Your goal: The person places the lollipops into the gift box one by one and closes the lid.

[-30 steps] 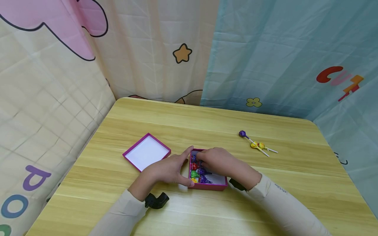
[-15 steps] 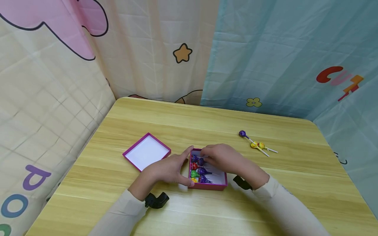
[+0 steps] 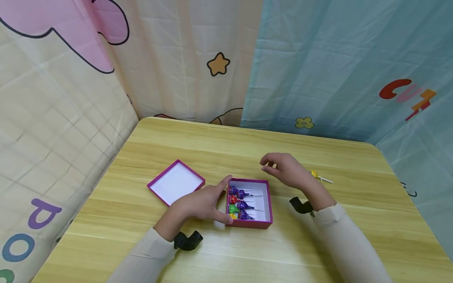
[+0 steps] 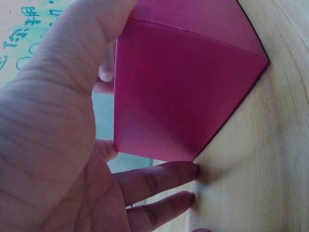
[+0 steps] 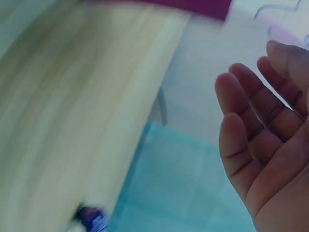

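In the head view a magenta box (image 3: 250, 224) with a white inside stands on the table. Several wrapped lollipops (image 3: 244, 205), purple, red, green and yellow, lie along its left part, sticks pointing right. My left hand (image 3: 202, 203) grips the box's left side, thumb at the near corner and index finger at the far one. The left wrist view shows the box's plain outer wall (image 4: 164, 92) beside the fingers. Beyond the box's right rear corner my right hand (image 3: 287, 171) hovers with loosely bent fingers and nothing in them.
The box's lid (image 3: 178, 182) lies inside up, left of the box. A yellow lollipop (image 3: 314, 173) shows behind my right hand, which hides others there. A blurred purple lollipop (image 5: 94, 220) appears in the right wrist view. Printed curtains (image 3: 219, 94) hang behind the table (image 3: 219, 137).
My right hand has come up out of the box and moved right and back, uncovering the lollipops inside. It now overlaps the loose lollipops on the table. The left hand has stayed put.
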A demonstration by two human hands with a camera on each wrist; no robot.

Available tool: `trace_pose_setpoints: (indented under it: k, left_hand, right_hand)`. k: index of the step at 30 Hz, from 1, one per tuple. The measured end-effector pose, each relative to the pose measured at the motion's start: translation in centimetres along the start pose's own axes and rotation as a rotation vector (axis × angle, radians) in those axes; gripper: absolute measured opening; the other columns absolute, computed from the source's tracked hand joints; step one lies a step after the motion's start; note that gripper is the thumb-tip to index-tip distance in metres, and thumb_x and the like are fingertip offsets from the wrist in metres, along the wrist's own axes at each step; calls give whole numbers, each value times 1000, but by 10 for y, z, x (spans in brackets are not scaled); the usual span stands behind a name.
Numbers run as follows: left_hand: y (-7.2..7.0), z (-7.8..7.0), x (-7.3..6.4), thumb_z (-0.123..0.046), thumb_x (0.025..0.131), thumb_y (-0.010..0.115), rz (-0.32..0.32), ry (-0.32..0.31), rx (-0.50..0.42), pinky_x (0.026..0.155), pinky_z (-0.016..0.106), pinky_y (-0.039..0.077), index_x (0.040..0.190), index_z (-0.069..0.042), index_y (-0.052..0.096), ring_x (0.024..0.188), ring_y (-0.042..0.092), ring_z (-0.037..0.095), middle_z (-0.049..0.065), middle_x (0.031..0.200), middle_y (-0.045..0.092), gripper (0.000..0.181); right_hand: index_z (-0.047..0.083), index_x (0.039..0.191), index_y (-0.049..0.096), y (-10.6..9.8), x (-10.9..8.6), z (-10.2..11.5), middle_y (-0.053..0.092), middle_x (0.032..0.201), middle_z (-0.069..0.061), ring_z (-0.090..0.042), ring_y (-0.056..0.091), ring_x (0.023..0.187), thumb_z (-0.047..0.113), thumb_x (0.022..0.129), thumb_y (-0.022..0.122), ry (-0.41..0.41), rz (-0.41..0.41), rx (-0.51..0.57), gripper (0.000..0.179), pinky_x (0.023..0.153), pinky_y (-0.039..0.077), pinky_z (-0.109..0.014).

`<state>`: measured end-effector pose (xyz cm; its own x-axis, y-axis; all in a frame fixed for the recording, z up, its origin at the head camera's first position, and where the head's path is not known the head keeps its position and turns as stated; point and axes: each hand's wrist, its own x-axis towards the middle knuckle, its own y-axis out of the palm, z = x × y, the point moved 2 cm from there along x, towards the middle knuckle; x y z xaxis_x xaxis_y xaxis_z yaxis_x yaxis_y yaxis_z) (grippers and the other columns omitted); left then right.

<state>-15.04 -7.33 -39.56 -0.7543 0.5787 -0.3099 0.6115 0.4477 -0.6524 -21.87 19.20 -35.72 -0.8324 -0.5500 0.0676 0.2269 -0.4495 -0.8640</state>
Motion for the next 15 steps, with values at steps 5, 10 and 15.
trace_pose_setpoints:
  k: [5, 10, 15]
  left_hand:
    - [2, 0, 0, -53, 74, 84, -4, 3, 2, 111, 45, 33, 161, -21, 4, 134, 43, 26, 12, 153, 40, 123]
    - [2, 0, 1, -53, 74, 84, -9, 1, 9, 111, 45, 33, 161, -21, 4, 135, 43, 26, 11, 154, 39, 123]
    - [3, 0, 1, -53, 74, 84, -12, 4, 13, 111, 45, 33, 161, -20, 4, 136, 42, 26, 11, 154, 39, 123]
  right_hand:
    - [6, 112, 69, -5, 2, -35, 68, 104, -5, -23, 62, 95, 18, 97, 66, 117, -39, 0, 19, 80, 53, -44]
    - [3, 116, 66, -10, 2, -57, 67, 108, -10, -27, 60, 97, 20, 97, 66, 216, -48, 15, 25, 83, 52, -46]
    - [0, 119, 64, -13, 0, -75, 64, 114, -17, -32, 56, 102, 19, 97, 67, 289, -77, 13, 30, 91, 48, -51]
